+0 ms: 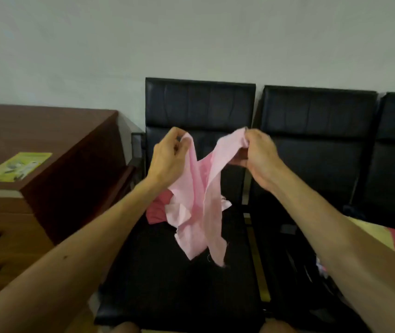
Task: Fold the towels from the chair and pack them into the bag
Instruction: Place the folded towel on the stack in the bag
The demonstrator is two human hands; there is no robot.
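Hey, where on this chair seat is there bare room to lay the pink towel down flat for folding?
The front of the chair seat, nearest you, is bare. The back left of it is crowded: a red cloth and pale pink cloths are heaped there. The pink towel hangs between the left hand and right hand.

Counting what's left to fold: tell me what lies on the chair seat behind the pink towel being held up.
Behind the pink towel, a red cloth and a paler pink one lie crumpled on the chair seat. Anything more directly behind is covered.
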